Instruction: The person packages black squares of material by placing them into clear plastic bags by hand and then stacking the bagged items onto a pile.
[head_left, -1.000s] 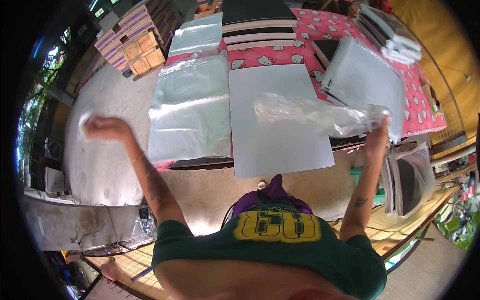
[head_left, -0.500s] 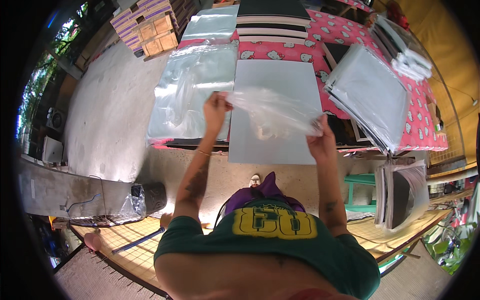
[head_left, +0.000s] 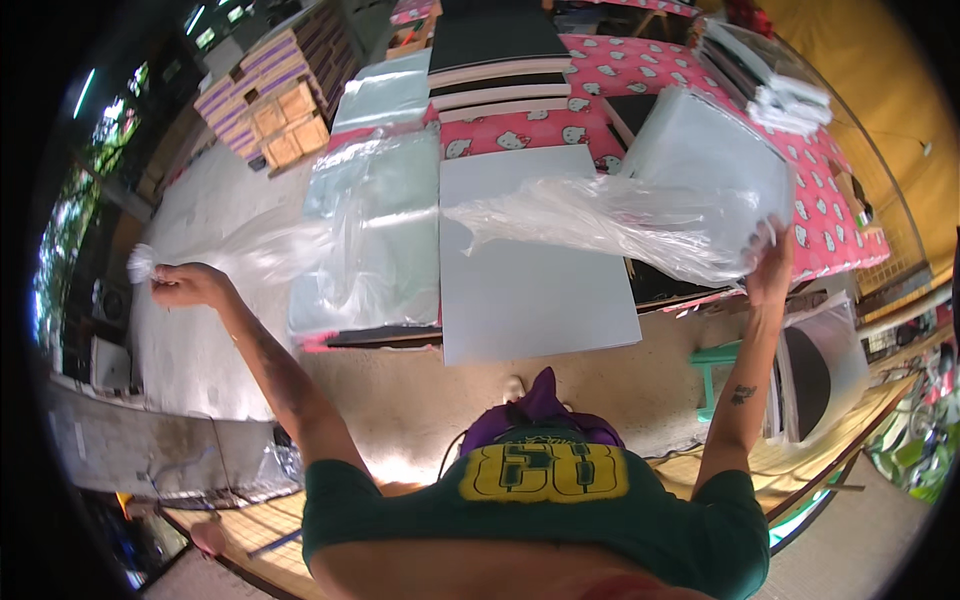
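My left hand (head_left: 190,285) is stretched far out to the left, fingers pinched on a bunched end of clear plastic film (head_left: 270,245). That film trails back toward a pile of clear plastic sleeves (head_left: 385,200) on the table. Out to the right, my right hand (head_left: 768,265) grips another length of crumpled clear plastic film (head_left: 600,215), which stretches over a large pale grey board (head_left: 530,310). A gap shows between the two lengths. The board lies flat in front of me, its near end jutting past the table edge. Beside my right hand, a stack of plastic-wrapped boards (head_left: 710,140) sits at an angle.
Black-topped boards (head_left: 500,45) are stacked at the back of the pink-covered table (head_left: 640,60). More wrapped boards (head_left: 765,75) lie at far right. Cartons (head_left: 260,95) stand at far left. A green stool (head_left: 708,380) and wrapped boards (head_left: 815,370) are below on the right.
My hands have moved widely apart, left hand out over the floor, right hand to the wrapped stack. The plastic, earlier bunched between them, now shows as two separate lengths.
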